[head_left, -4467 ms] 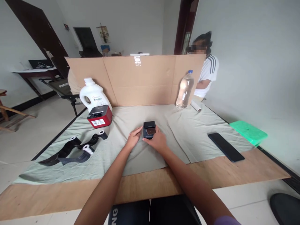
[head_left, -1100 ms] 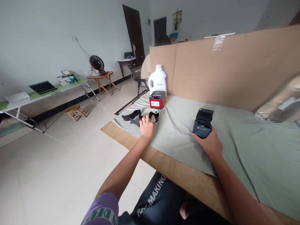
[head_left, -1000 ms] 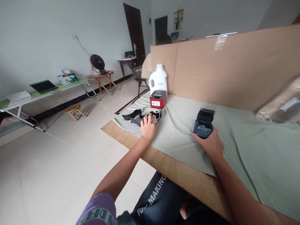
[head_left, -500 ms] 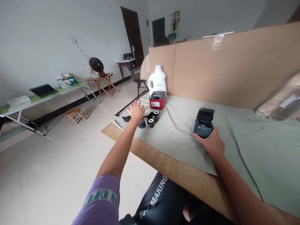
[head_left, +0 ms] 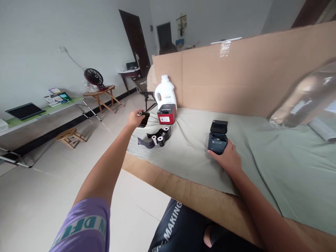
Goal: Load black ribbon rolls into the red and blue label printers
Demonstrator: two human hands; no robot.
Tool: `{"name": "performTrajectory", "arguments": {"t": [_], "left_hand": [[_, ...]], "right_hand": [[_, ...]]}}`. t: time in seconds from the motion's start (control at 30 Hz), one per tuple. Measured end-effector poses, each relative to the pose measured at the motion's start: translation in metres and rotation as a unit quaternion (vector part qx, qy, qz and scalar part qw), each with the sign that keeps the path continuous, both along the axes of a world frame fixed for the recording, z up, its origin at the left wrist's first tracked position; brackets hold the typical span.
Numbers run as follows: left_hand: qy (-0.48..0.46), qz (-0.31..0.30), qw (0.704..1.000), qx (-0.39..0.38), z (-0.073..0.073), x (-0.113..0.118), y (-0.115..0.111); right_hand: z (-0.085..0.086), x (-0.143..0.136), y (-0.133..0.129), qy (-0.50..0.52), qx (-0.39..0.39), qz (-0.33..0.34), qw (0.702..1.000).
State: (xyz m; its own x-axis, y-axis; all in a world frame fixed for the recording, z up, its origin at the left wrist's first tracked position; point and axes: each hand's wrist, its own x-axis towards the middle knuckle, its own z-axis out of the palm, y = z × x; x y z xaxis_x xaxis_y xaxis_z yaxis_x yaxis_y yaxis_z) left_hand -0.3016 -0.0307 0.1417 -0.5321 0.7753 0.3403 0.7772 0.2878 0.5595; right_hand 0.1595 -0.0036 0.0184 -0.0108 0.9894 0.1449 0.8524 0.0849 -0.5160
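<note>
My left hand (head_left: 133, 119) is closed on a black paper roll (head_left: 144, 121) with a pale core, raised over the far left edge of the cloth. In my right hand (head_left: 230, 156) is a small dark portable printer (head_left: 217, 143), its lid tilted up and its bay showing. Several more black paper rolls (head_left: 161, 141) lie on the cloth between the hands, some with strips unwound. Just behind them stands a red and black box-shaped device (head_left: 167, 116) with a white label.
A white jug (head_left: 166, 92) stands behind the red device. A cardboard panel (head_left: 210, 80) walls off the back of the cloth-covered table (head_left: 189, 157). Clear plastic-wrapped goods (head_left: 296, 101) lie at the right. A wooden stool (head_left: 68, 136) stands on the floor at left.
My left hand, open above the rolls before, has closed on one black roll and lifted it away from the others. My right hand still holds the printer. The view has turned slightly right.
</note>
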Motion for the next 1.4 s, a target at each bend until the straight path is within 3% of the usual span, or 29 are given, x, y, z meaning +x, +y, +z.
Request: {"name": "performTrajectory", "arguments": {"t": [0.07,0.13,0.2,0.27,0.37,0.43,0.53,0.7,0.83,1.0,1.17,1.4], "left_hand": [[-0.130,-0.068,0.984,0.105,0.010,0.025,-0.001],[-0.292,-0.164,0.924,0.186,0.012,0.063,-0.003],[-0.391,-0.241,0.866,0.195,0.005,0.110,-0.004],[-0.466,-0.278,0.823,0.171,-0.009,0.160,-0.003],[-0.547,-0.291,0.776,0.118,-0.038,0.229,0.006],[-0.590,-0.303,0.742,0.098,-0.056,0.265,0.015],[-0.638,-0.305,0.700,0.097,-0.077,0.295,0.026],[-0.644,-0.279,0.706,0.090,-0.088,0.307,0.025],[-0.621,-0.286,0.729,0.046,-0.094,0.319,0.006],[-0.564,-0.323,0.760,0.029,-0.108,0.336,-0.017],[-0.555,-0.296,0.777,0.008,-0.117,0.337,-0.013],[-0.555,-0.309,0.772,0.014,-0.124,0.339,-0.008]], "right_hand": [[0.006,0.002,-0.005,0.010,0.003,0.006,1.000],[0.021,0.005,-0.009,0.038,0.033,0.007,0.999],[0.046,0.008,-0.010,0.088,0.084,0.024,0.992],[0.078,0.009,-0.005,0.146,0.112,0.079,0.980],[0.119,0.008,0.009,0.188,0.089,0.205,0.957],[0.133,0.007,0.022,0.158,0.059,0.288,0.943],[0.135,0.007,0.038,0.081,0.029,0.351,0.932],[0.122,0.012,0.054,0.033,-0.005,0.347,0.937],[0.114,0.022,0.068,0.044,0.034,0.296,0.954],[0.083,0.030,0.092,0.019,0.015,0.244,0.969],[0.059,0.024,0.101,-0.041,-0.007,0.217,0.975],[0.053,0.018,0.096,-0.088,-0.028,0.184,0.979]]}}
